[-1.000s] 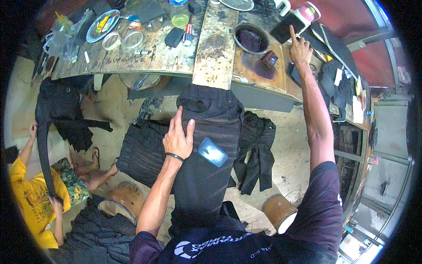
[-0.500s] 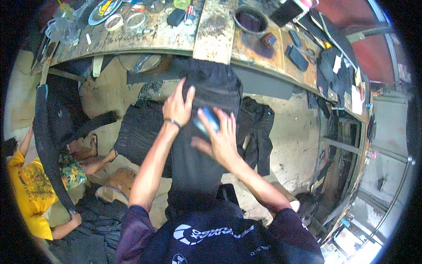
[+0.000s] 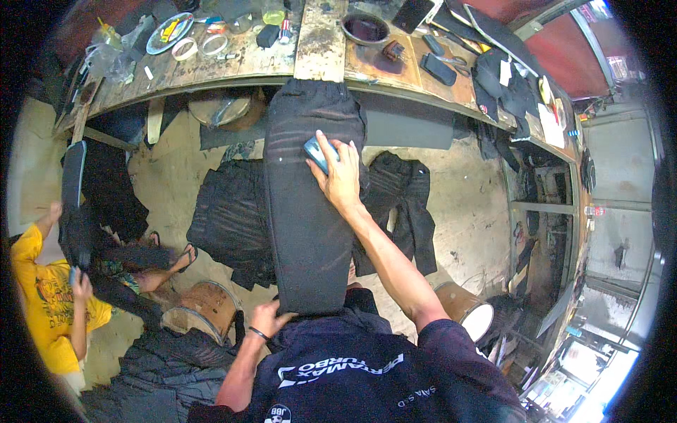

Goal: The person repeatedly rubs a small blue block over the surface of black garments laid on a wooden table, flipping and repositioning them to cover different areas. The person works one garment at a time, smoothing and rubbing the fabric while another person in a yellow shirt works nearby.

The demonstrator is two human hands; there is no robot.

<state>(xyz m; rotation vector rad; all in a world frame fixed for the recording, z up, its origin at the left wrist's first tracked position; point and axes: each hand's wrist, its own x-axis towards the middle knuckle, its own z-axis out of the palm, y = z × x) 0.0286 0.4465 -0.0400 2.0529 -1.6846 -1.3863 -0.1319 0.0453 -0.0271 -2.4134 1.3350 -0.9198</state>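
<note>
Black trousers (image 3: 307, 233) are stretched over a narrow board (image 3: 321, 46) that runs from the workbench toward me. My right hand (image 3: 341, 176) is closed around a small blue block (image 3: 319, 152) and presses it on the upper part of the cloth. Paler worn streaks cross the fabric there. At the near end, close to my body, my left hand (image 3: 269, 319) grips the edge of the trousers, thumb on top; its fingertips are partly hidden.
The workbench (image 3: 247, 67) holds a dark basin (image 3: 365, 29), a plate (image 3: 170, 33), tape rings and scissors. Black garments (image 3: 229, 211) lie on the floor beside drum-like stools (image 3: 204, 307). At left a co-worker in a yellow shirt (image 3: 49, 303) works on another dark garment.
My left hand has moved from the upper cloth down to the near end of the trousers. My right hand with the blue block has shifted slightly up and left. The view has shifted slightly.
</note>
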